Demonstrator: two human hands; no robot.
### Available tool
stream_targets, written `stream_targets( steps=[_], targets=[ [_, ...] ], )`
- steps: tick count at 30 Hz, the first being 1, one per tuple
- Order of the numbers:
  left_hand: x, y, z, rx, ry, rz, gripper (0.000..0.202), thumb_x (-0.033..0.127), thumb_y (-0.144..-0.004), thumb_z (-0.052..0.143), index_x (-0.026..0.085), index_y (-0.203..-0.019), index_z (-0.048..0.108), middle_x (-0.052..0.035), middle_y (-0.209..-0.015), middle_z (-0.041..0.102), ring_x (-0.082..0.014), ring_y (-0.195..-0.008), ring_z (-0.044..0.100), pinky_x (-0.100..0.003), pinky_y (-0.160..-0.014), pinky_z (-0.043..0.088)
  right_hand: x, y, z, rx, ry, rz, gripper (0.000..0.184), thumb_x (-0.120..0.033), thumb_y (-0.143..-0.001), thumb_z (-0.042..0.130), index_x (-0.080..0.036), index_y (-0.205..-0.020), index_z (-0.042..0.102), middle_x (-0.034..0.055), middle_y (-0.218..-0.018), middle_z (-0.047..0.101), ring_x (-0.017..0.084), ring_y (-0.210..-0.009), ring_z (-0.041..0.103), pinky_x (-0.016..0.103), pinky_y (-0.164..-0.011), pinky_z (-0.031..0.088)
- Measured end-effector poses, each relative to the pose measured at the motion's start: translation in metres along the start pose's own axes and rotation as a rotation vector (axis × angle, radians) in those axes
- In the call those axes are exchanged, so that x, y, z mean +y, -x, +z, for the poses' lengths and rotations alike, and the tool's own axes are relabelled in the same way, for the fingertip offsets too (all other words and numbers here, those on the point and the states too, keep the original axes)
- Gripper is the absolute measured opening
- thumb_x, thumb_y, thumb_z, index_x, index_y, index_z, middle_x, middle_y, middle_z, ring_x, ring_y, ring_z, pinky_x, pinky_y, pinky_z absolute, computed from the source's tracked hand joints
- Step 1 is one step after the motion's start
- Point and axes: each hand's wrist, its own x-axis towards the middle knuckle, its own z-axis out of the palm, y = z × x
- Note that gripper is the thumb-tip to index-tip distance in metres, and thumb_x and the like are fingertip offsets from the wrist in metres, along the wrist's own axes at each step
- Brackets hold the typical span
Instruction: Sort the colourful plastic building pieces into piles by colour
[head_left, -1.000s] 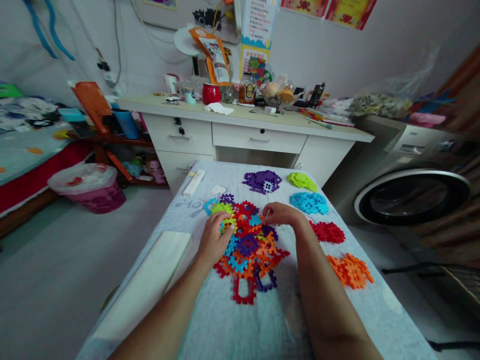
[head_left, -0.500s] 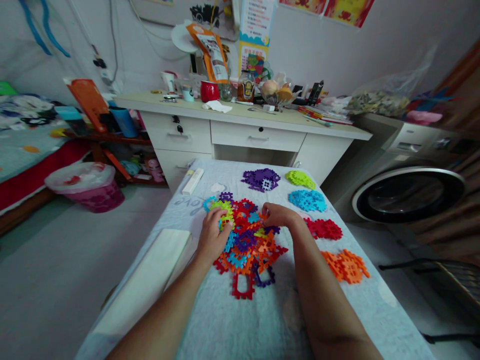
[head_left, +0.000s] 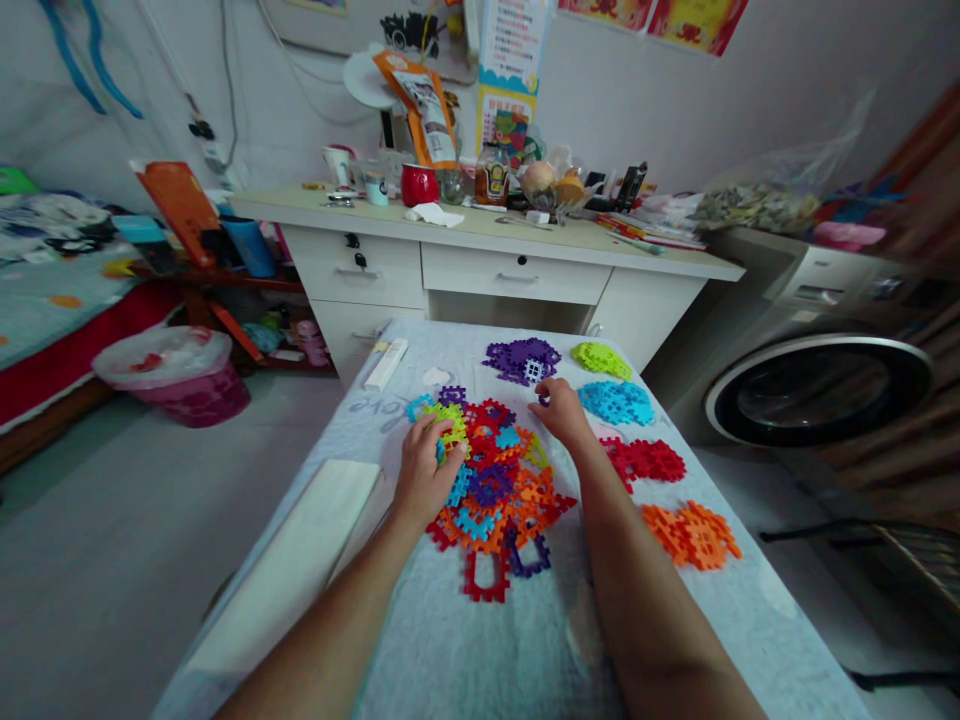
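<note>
A mixed pile of plastic interlocking pieces (head_left: 491,485) in red, orange, purple, blue and yellow-green lies mid-table. My left hand (head_left: 426,462) rests at its left edge with thumb and fingers apart, touching yellow-green pieces (head_left: 452,425). Beyond the pile's right side, my right hand (head_left: 564,408) pinches a small purple interlocking piece (head_left: 543,399), mostly hidden by the fingers. Single-colour heaps lie around: purple pieces (head_left: 517,358) with one pale piece at the back, then yellow-green (head_left: 600,359), blue (head_left: 619,402), red (head_left: 651,460) and orange pieces (head_left: 697,535) down the right side.
A long white board (head_left: 300,550) and a small white box (head_left: 386,364) lie along the table's left side. Behind stands a white desk (head_left: 517,275) loaded with jars and papers. A washing machine (head_left: 817,370) is at right, a pink bin (head_left: 180,385) at left.
My right hand has lifted away from the pile, moving back and slightly right with a purple piece between its fingers. A yellow-green piece there is now uncovered. My left hand stays in place.
</note>
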Motion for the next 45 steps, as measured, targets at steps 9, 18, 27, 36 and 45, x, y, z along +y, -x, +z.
stream_targets(
  steps=[9, 18, 27, 36, 45],
  targets=[
    [0.003, 0.000, -0.002, 0.002, -0.016, -0.009, 0.032, 0.041, -0.087, 0.057, 0.023, -0.113, 0.062, -0.0108, -0.128, 0.053, -0.0280, -0.127, 0.048, -0.051, -0.112, 0.035, 0.012, 0.003, -0.009, -0.278, 0.027, -0.059, 0.041, -0.023, -0.076, 0.073, -0.016, -0.115, 0.065, 0.0115, -0.118, 0.063, 0.018, -0.095, 0.062, 0.029, -0.086, 0.047],
    [0.004, 0.000, -0.002, 0.046, -0.125, 0.050, 0.032, 0.037, -0.086, 0.057, 0.021, -0.113, 0.062, -0.0132, -0.129, 0.051, -0.0305, -0.129, 0.045, -0.054, -0.113, 0.034, 0.019, 0.003, 0.000, -0.343, 0.082, -0.084, 0.043, -0.032, -0.069, 0.080, -0.017, -0.107, 0.067, 0.0084, -0.106, 0.064, 0.019, -0.093, 0.060, 0.027, -0.080, 0.045],
    [0.001, 0.000, 0.000, -0.008, -0.129, 0.036, 0.032, 0.038, -0.085, 0.058, 0.022, -0.112, 0.062, -0.0122, -0.128, 0.051, -0.0305, -0.128, 0.048, -0.052, -0.110, 0.039, 0.019, -0.004, 0.001, -0.234, -0.222, 0.031, 0.022, -0.016, -0.065, 0.072, -0.018, -0.081, 0.058, -0.0039, -0.074, 0.058, 0.011, -0.067, 0.051, 0.021, -0.060, 0.038],
    [0.004, -0.002, -0.002, -0.051, -0.089, 0.079, 0.030, 0.034, -0.085, 0.057, 0.021, -0.112, 0.061, -0.0109, -0.122, 0.056, -0.0282, -0.124, 0.049, -0.050, -0.111, 0.038, 0.013, -0.072, 0.007, 0.094, -0.798, 0.368, 0.017, -0.024, -0.071, 0.066, -0.020, -0.070, 0.050, -0.0080, -0.049, 0.043, 0.008, -0.042, 0.041, 0.019, -0.041, 0.033],
    [0.007, -0.002, -0.003, -0.079, -0.043, 0.059, 0.031, 0.035, -0.085, 0.058, 0.022, -0.112, 0.062, -0.0108, -0.124, 0.057, -0.0283, -0.127, 0.049, -0.050, -0.113, 0.037, 0.011, -0.124, 0.025, 0.245, -0.867, 0.506, 0.015, -0.015, -0.077, 0.064, -0.021, -0.085, 0.053, -0.0062, -0.053, 0.046, 0.013, -0.052, 0.060, 0.021, -0.048, 0.051]
  ],
)
